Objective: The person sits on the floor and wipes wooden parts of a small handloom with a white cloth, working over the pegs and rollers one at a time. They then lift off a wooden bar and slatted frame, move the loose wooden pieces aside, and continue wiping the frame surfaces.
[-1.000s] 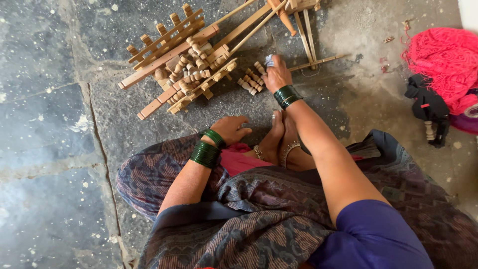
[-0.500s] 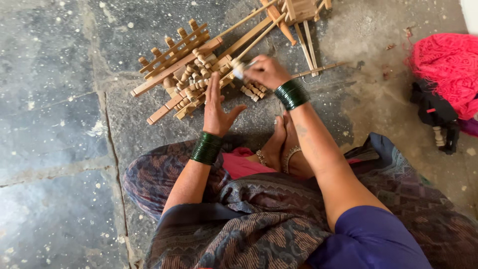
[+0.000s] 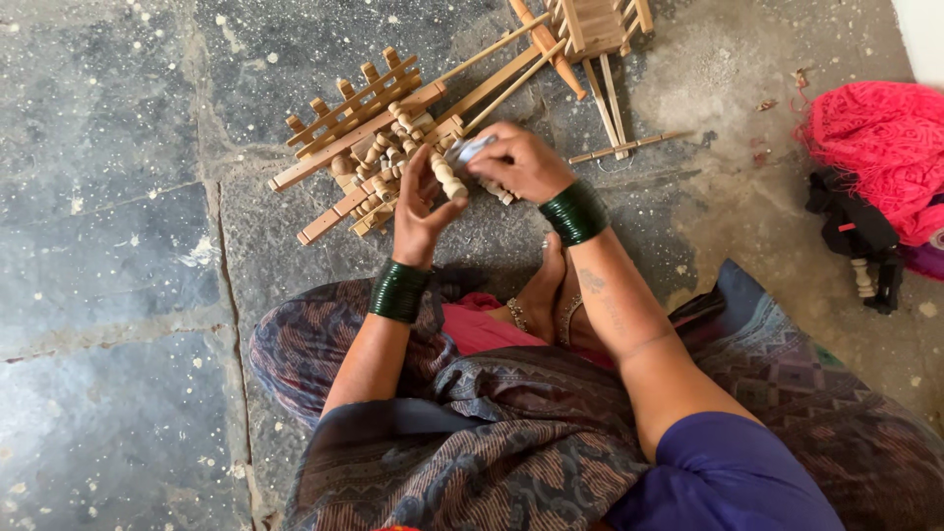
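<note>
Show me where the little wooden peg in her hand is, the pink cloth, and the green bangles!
wooden peg (image 3: 450, 180), head view, on its middle, above the left hand (image 3: 418, 211).
pink cloth (image 3: 880, 147), head view, on its bunched middle.
green bangles (image 3: 576, 211), head view, on the right wrist's stack.

Left hand is up off my lap now, raised in front of the wooden pile, gripping a small turned wooden peg. Right hand pulled back from the pile's right edge and met it, pressing a bluish scrap against the peg.
</note>
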